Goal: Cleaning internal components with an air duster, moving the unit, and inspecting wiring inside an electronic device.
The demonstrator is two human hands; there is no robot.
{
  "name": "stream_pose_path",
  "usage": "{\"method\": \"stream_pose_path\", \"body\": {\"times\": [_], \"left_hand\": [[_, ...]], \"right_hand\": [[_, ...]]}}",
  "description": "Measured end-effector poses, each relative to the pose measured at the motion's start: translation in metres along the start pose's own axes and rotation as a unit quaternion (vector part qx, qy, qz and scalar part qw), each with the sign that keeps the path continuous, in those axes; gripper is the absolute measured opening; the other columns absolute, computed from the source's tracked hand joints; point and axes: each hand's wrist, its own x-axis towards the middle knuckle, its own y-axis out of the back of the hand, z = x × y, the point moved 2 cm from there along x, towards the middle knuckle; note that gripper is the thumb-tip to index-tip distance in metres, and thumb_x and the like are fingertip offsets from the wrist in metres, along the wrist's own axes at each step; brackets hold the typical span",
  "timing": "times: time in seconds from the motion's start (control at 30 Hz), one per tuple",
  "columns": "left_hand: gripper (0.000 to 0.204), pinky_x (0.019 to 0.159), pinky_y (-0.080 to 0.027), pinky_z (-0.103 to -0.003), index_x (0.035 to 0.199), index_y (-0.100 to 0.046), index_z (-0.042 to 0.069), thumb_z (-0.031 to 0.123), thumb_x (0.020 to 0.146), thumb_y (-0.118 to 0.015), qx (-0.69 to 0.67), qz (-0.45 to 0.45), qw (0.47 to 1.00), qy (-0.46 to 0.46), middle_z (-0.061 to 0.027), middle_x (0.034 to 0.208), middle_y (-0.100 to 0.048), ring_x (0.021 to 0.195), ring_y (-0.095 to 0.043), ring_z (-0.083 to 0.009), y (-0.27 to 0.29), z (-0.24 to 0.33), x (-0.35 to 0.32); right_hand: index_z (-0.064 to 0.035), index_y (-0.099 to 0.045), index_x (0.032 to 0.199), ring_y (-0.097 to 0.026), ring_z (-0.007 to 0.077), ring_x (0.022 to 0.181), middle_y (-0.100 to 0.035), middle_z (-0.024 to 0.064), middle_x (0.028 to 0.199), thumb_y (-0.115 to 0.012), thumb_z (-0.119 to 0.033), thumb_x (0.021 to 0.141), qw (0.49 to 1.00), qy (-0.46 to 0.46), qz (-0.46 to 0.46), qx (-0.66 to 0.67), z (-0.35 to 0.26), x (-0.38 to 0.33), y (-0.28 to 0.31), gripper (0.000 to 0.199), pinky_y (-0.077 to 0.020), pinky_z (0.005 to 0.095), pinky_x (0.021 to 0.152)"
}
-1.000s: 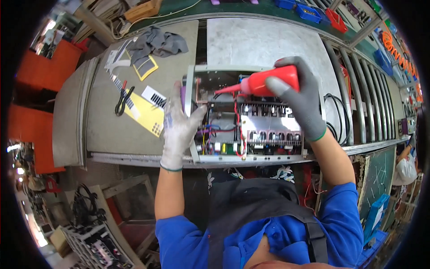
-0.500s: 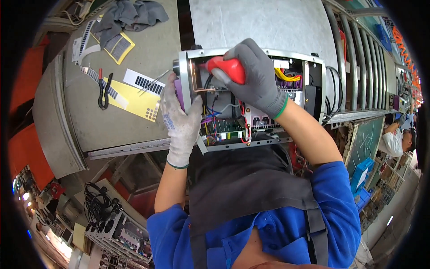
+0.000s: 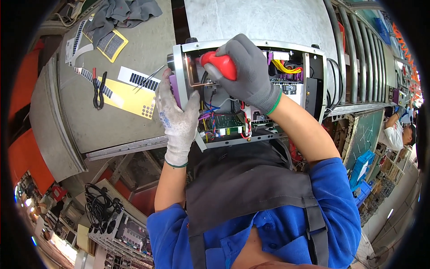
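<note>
An electronics unit in an open metal housing (image 3: 251, 45) stands at the table edge in front of me. Its inside shows wires, circuit boards and a copper-coloured bent strip (image 3: 191, 80). My right hand (image 3: 248, 67), in a grey glove, is wrapped round a fat red tool handle (image 3: 219, 64) over the housing's left part. The handle's narrow end points left at the inner side of the end panel; its tip is too small to make out. My left hand (image 3: 175, 112), in a white glove, grips the left end of the housing, fingers along the purple outer face and thumb at the frame.
On the table left of the unit lie red-and-black-handled cutters (image 3: 99, 91), tweezers (image 3: 150, 77), yellow and white sticker sheets (image 3: 130, 99) and a grey cloth (image 3: 123, 18). Metal rollers (image 3: 363, 62) run along the right. Another person (image 3: 395, 132) is far right.
The housing and table have shifted slightly left and up in the picture. My right hand has moved with them, still round the red handle, turned a little. The left hand keeps its grip.
</note>
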Motion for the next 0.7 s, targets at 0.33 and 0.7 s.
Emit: {"method": "stream_pose_path", "body": {"times": [0.33,0.7], "left_hand": [[0.076,0.109,-0.036,-0.047,0.145,-0.038,-0.003,0.005,0.077,-0.071,-0.010,0.000,1.000,-0.003,-0.0233,0.139,-0.050,0.126,-0.048,-0.0375,-0.002,0.003,0.005],[0.077,0.111,-0.034,-0.049,0.144,-0.036,-0.004,0.003,0.076,-0.072,-0.007,-0.009,1.000,-0.012,-0.0239,0.142,-0.048,0.128,-0.046,-0.0400,0.001,0.001,0.000]], "right_hand": [[-0.0055,-0.060,0.093,-0.061,0.0253,0.071,-0.057,0.0097,0.085,-0.085,-0.019,0.075,1.000,0.015,-0.018,-0.016,0.001,0.000,0.007,0.034,-0.0506,0.0336,0.062],[-0.0016,-0.058,0.088,-0.058,0.0171,0.076,-0.058,0.0093,0.086,-0.082,-0.013,0.075,0.961,-0.213,-0.017,0.174,-0.004,-0.005,0.092,0.030,-0.0485,0.0294,0.070]]}}
